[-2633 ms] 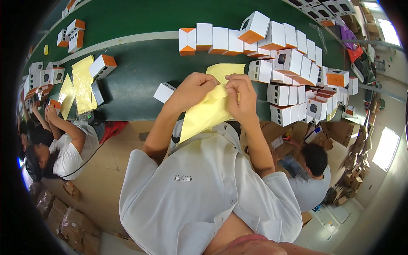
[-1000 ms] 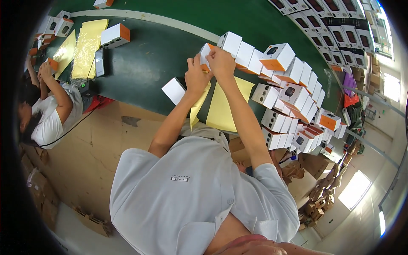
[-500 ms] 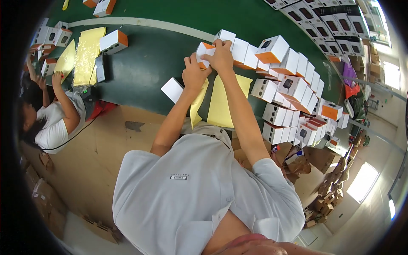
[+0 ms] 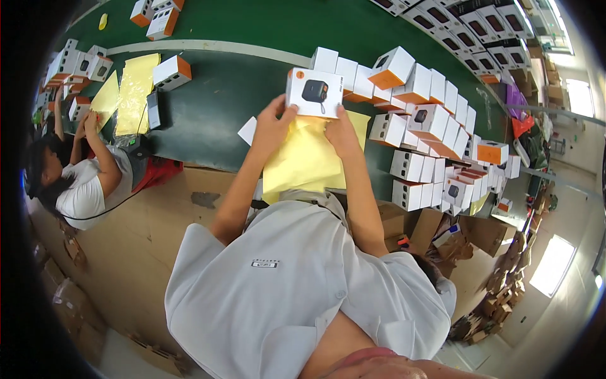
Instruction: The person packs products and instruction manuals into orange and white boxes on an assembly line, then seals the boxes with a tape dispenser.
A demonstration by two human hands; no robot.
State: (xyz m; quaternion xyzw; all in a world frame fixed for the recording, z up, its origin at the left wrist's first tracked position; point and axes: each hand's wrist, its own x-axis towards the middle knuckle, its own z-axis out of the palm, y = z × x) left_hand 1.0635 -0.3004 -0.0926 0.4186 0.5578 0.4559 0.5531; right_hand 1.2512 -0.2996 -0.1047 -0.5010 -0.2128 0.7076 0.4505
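A white carton with a black device pictured on its face stands tilted toward me over the green table. My left hand is closed on its lower left corner. At the lower right corner my right hand grips it, thumb along the edge and fingers curled. Directly below the carton a yellow sheet hangs between my hands and over the table's front edge; whether a hand also pinches it I cannot tell. Behind my right hand another yellow sheet shows in part. Beside my left wrist lies a white box, partly covered.
Stacked white and orange cartons fill the table's right side. At the left, a co-worker in a white top sits near yellow sheets, a grey box and a carton. More cartons stand at the far left.
The carton has turned so its pictured face shows, and both hands have moved down to its lower corners. The yellow sheet by my left wrist has spread out below it.
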